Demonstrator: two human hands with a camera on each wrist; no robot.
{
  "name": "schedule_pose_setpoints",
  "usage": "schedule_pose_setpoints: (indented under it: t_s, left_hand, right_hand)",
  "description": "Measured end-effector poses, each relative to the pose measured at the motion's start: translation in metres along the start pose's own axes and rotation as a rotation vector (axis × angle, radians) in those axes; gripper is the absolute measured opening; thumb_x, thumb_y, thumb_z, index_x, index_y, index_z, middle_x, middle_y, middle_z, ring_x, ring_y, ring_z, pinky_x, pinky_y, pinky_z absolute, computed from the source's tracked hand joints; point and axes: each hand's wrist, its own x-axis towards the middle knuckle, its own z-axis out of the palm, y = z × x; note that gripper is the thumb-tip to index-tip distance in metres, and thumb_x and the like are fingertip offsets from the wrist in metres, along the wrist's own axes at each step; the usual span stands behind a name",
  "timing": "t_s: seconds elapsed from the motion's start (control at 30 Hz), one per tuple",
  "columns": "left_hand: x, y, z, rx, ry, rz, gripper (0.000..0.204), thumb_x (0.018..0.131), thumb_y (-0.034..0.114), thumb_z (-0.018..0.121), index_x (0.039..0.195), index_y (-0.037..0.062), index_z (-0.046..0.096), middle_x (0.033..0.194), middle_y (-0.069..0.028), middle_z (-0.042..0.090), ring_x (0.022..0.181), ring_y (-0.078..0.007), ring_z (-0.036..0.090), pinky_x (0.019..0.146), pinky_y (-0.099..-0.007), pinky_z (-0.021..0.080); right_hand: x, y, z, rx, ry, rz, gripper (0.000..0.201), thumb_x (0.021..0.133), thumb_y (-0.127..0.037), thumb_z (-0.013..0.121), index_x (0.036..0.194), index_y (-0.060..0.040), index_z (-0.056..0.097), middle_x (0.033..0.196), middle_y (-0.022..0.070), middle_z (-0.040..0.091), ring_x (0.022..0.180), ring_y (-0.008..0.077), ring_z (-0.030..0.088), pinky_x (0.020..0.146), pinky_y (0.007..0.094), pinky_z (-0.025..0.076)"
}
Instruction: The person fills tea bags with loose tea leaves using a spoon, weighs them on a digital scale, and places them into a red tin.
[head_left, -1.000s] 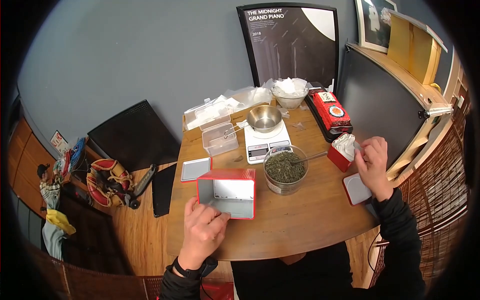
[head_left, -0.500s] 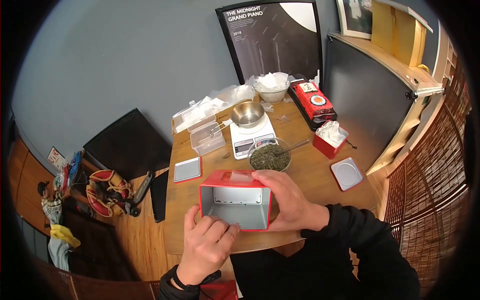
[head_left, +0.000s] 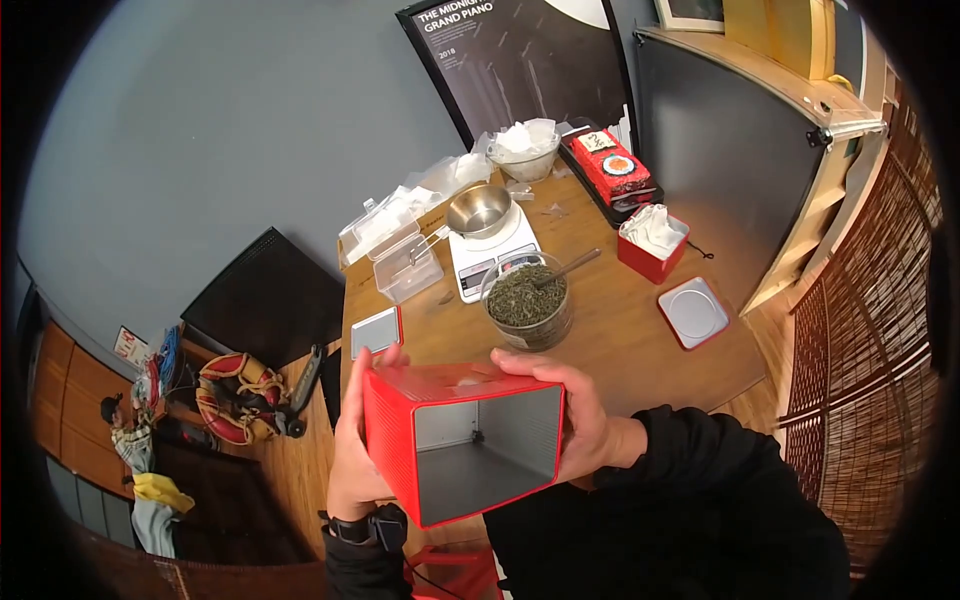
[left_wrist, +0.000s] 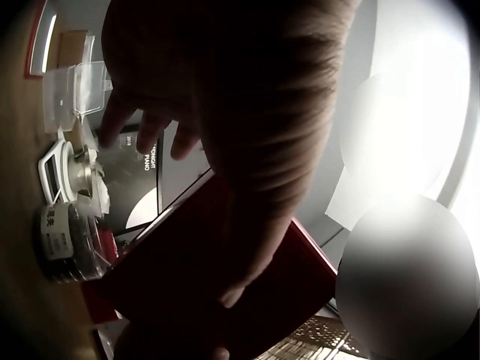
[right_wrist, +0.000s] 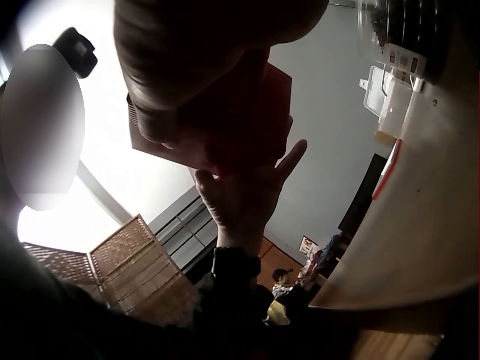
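An open red tin (head_left: 395, 435) tilts toward me above the table's near edge, its mouth showing a grey metal interior. My left hand (head_left: 352, 450) presses along the tin's left side. In the left wrist view, its fingers (left_wrist: 154, 124) are straight and spread while the thumb lies on the tin. My right hand (head_left: 588, 430) grips the other side, with fingers over the top edge. Just beyond the tin stands a clear container of dried green leaves (head_left: 525, 297), with a metal spoon (head_left: 575, 264) lying in it.
Behind the leaves is a white kitchen scale (head_left: 492, 250) bearing a steel bowl (head_left: 479, 211). A smaller red tin (head_left: 652, 262) with a white liner and a lid (head_left: 693, 313) stand right. Another lid (head_left: 376, 333) and a clear plastic box (head_left: 408, 275) lie left.
My right hand has come from the small tin to grip the big red one. That tin is lifted and turned nearer me. My left hand has shifted from its lower rim to its side.
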Motion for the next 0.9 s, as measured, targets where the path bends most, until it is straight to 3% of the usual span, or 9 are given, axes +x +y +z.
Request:
schedule_pose_setpoints:
  t_s: [0.2, 0.27, 0.3, 0.43, 0.5, 0.63, 0.73, 0.8, 0.9]
  left_hand:
    - [0.004, -0.003, 0.028, -0.313, 0.167, -0.127, 0.116, 0.063, 0.028, 0.094, 0.152, -0.0004, 0.026, 0.147, -0.0199, 0.046, 0.136, -0.0324, 0.046, 0.111, -0.0426, 0.039]
    - [0.001, -0.034, 0.002, 0.223, 0.076, 0.018, 0.085, 0.09, 0.036, 0.071, 0.156, 0.0078, 0.025, 0.153, -0.0158, 0.041, 0.139, -0.0309, 0.043, 0.113, -0.0464, 0.038]
    - [0.012, -0.029, -0.006, 0.223, -0.081, 0.291, 0.111, 0.073, 0.045, 0.085, 0.156, 0.004, 0.023, 0.154, -0.0137, 0.039, 0.14, -0.0295, 0.041, 0.115, -0.0455, 0.035]
    - [0.049, 0.017, 0.015, -0.066, 0.135, 0.134, 0.118, 0.052, 0.044, 0.095, 0.142, -0.004, 0.037, 0.129, -0.0115, 0.053, 0.124, -0.0221, 0.052, 0.107, -0.0376, 0.041]
    - [0.077, 0.027, 0.007, 0.045, 0.072, 0.152, 0.117, 0.051, 0.041, 0.095, 0.142, -0.0038, 0.037, 0.129, -0.0114, 0.053, 0.123, -0.0221, 0.053, 0.107, -0.0375, 0.041]
    - [0.131, 0.044, 0.016, 0.27, -0.098, 0.148, 0.107, 0.05, 0.025, 0.091, 0.139, -0.0039, 0.041, 0.128, -0.0109, 0.056, 0.121, -0.0214, 0.055, 0.107, -0.0367, 0.042]
    - [0.158, 0.047, 0.034, 0.371, -0.176, 0.124, 0.1, 0.05, 0.015, 0.086, 0.138, -0.0037, 0.043, 0.124, -0.01, 0.058, 0.119, -0.0207, 0.056, 0.107, -0.0356, 0.042]
    - [0.173, 0.045, 0.043, 0.491, -0.237, 0.108, 0.099, 0.049, 0.012, 0.086, 0.138, -0.0027, 0.045, 0.121, -0.0089, 0.06, 0.116, -0.0201, 0.058, 0.106, -0.035, 0.042]
    - [0.184, 0.049, 0.056, 0.538, -0.277, 0.107, 0.096, 0.047, 0.01, 0.086, 0.135, -0.0003, 0.049, 0.119, -0.0069, 0.061, 0.114, -0.0198, 0.059, 0.106, -0.0342, 0.042]
  right_hand:
    - [-0.01, -0.005, -0.002, 0.16, 0.02, 0.197, 0.113, 0.065, -0.024, 0.096, 0.148, -0.002, 0.023, 0.149, 0.0238, 0.04, 0.136, 0.0329, 0.046, 0.111, 0.0429, 0.04]
    - [-0.01, -0.005, 0.001, 0.196, 0.043, 0.258, 0.114, 0.066, -0.025, 0.095, 0.149, -0.0027, 0.021, 0.149, 0.0224, 0.04, 0.135, 0.0314, 0.047, 0.11, 0.0423, 0.041]
    - [-0.011, -0.004, 0.001, 0.198, 0.046, 0.361, 0.112, 0.069, -0.025, 0.094, 0.15, -0.0028, 0.02, 0.148, 0.0207, 0.041, 0.134, 0.03, 0.047, 0.11, 0.0413, 0.041]
    - [-0.021, -0.002, -0.013, 0.094, -0.041, 0.641, 0.083, 0.082, -0.029, 0.083, 0.144, -0.0018, 0.035, 0.136, 0.017, 0.054, 0.12, 0.0256, 0.057, 0.092, 0.0365, 0.051]
    - [-0.035, -0.001, -0.02, -0.076, -0.128, 0.731, 0.056, 0.088, -0.03, 0.075, 0.131, -0.0025, 0.052, 0.12, 0.0168, 0.064, 0.097, 0.0242, 0.066, 0.069, 0.0336, 0.056]
    - [-0.045, -0.006, -0.033, -0.094, -0.171, 0.796, 0.046, 0.087, -0.023, 0.075, 0.124, -0.003, 0.057, 0.114, 0.0137, 0.066, 0.106, 0.0249, 0.066, 0.077, 0.036, 0.055]
    - [-0.056, 0.002, -0.035, -0.106, -0.133, 0.789, 0.039, 0.087, -0.021, 0.074, 0.118, -0.0025, 0.06, 0.108, 0.0147, 0.066, 0.098, 0.0261, 0.067, 0.075, 0.0361, 0.056]
    - [-0.06, 0.005, -0.033, -0.143, -0.075, 0.644, 0.038, 0.087, -0.023, 0.072, 0.117, -0.0023, 0.059, 0.104, 0.0155, 0.067, 0.078, 0.0247, 0.068, 0.065, 0.0347, 0.055]
    - [-0.055, -0.002, -0.037, -0.128, -0.121, 0.725, 0.038, 0.087, -0.022, 0.072, 0.116, -0.0024, 0.059, 0.102, 0.0146, 0.066, 0.07, 0.0239, 0.066, 0.066, 0.0362, 0.055]
